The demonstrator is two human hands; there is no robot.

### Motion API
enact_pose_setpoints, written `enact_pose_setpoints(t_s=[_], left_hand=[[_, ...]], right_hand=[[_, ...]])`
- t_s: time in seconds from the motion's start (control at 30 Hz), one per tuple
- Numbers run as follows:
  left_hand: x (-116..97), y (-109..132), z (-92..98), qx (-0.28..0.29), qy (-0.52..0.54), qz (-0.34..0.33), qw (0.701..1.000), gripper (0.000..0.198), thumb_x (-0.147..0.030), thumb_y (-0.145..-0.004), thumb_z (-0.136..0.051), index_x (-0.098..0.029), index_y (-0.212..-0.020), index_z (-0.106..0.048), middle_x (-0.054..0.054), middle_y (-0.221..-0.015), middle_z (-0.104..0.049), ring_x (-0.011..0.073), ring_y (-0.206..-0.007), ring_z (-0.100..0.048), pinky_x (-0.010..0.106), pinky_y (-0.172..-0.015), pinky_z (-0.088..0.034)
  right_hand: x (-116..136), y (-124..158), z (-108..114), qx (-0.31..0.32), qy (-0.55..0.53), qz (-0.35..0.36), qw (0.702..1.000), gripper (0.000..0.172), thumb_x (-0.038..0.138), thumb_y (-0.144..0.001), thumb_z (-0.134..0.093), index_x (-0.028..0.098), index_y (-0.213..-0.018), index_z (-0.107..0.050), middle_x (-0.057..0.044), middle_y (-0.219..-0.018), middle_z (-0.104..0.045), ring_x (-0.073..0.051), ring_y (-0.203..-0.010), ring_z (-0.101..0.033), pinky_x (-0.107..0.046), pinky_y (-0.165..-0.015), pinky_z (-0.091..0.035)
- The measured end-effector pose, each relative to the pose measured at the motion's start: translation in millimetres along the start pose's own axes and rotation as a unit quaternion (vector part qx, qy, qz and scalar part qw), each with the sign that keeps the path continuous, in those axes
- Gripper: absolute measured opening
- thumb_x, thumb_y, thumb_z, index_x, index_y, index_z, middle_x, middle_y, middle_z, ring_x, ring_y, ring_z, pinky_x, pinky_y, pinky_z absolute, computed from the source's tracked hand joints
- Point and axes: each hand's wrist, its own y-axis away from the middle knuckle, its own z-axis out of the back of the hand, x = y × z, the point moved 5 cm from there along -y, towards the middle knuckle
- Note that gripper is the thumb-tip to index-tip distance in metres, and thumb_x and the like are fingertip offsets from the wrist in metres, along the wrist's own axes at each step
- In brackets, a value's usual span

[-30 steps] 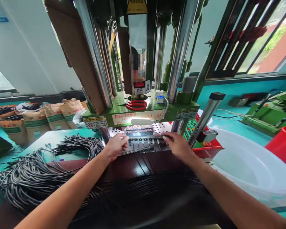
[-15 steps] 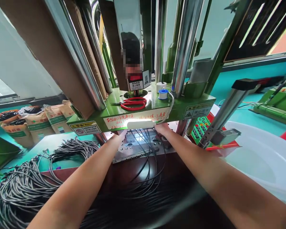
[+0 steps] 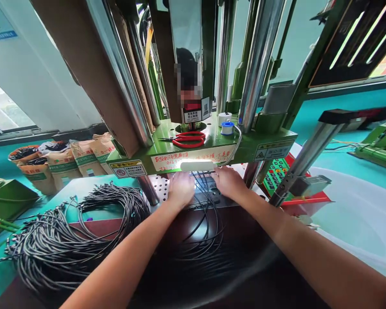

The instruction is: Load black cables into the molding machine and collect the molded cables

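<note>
My left hand [image 3: 181,189] is at the front of the green press, on the left of the metal mould plate [image 3: 223,201]. Its fingers are curled, and whatever they hold is hidden. Opposite it, my right hand [image 3: 230,182] reaches in with bent fingers, the tips out of sight under the press edge. Between both hands, several thin black cables [image 3: 209,201] run out of the mould and hang in loops over the dark front surface. Right above the hands, a lit white lamp [image 3: 197,165] is fixed to the press plate [image 3: 141,151].
Red-handled scissors [image 3: 189,139] and a blue-and-white tape spool [image 3: 227,128] lie on the press plate. A large bundle of black cables [image 3: 61,240] covers the left table. Paper sacks [image 3: 62,165] stand behind it. At right are a control panel [image 3: 276,174] and a white tub [image 3: 357,214].
Both hands have drawn back toward me from deeper under the press plate, so more of them shows. The camera view has shifted slightly left.
</note>
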Motion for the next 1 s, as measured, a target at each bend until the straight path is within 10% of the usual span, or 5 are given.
enact_pose_setpoints(t_s=[0.17,0.47,1.0], left_hand=[[-18,14,-2.7,0.027,-0.006,-0.033,0.999,0.048,-0.027,-0.090,-0.036,-0.008,-0.134,-0.046,0.014,-0.141,-0.048,0.0276,-0.134,-0.037,0.047,-0.114,-0.020],[10,9,-2.8,0.079,0.004,-0.084,0.993,0.053,-0.018,-0.086,-0.034,-0.013,-0.138,-0.041,0.007,-0.145,-0.043,0.0201,-0.137,-0.033,0.039,-0.115,-0.020],[-8,7,5.6,0.071,0.014,-0.117,0.990,0.046,-0.020,-0.082,-0.040,-0.013,-0.127,-0.047,0.011,-0.135,-0.053,0.0223,-0.128,-0.043,0.044,-0.115,-0.019]], right_hand=[[20,12,-1,0.010,0.030,0.011,0.999,0.033,0.023,-0.093,-0.037,0.018,-0.118,-0.059,-0.011,-0.102,-0.068,-0.026,-0.097,-0.060,-0.036,-0.081,-0.039],[35,6,-4,0.017,0.042,0.012,0.999,0.030,0.013,-0.089,-0.039,0.014,-0.108,-0.062,-0.014,-0.103,-0.068,-0.027,-0.098,-0.059,-0.037,-0.082,-0.037],[72,5,-7,-0.009,0.081,0.068,0.994,0.020,0.027,-0.093,-0.051,0.014,-0.104,-0.062,-0.007,-0.104,-0.064,-0.021,-0.099,-0.059,-0.042,-0.089,-0.045]])
